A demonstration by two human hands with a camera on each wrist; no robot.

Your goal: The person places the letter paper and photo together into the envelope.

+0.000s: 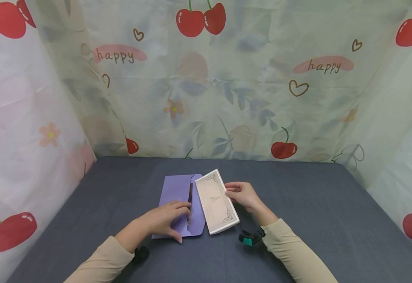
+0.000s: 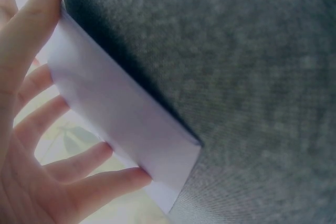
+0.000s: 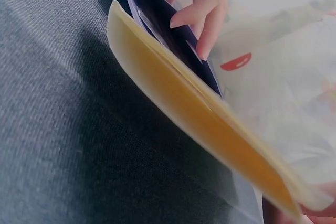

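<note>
A purple envelope lies on the dark cloth, its long slit-like mouth gaping on the right side. My left hand holds it, thumb at the near edge and bent fingertips by the mouth. In the left wrist view the fingers touch one edge of the pale-looking envelope. A cream folded card with dark corner scrolls stands tilted beside the envelope, overlapping its right flap. My right hand pinches the card's right edge. The right wrist view shows the card slightly parted, its inside yellowish.
Dark grey cloth covers the table. A printed curtain with cherries and hearts hangs behind and along both sides. A black band with a teal patch is at the right wrist; a dark rounded object is by the left wrist.
</note>
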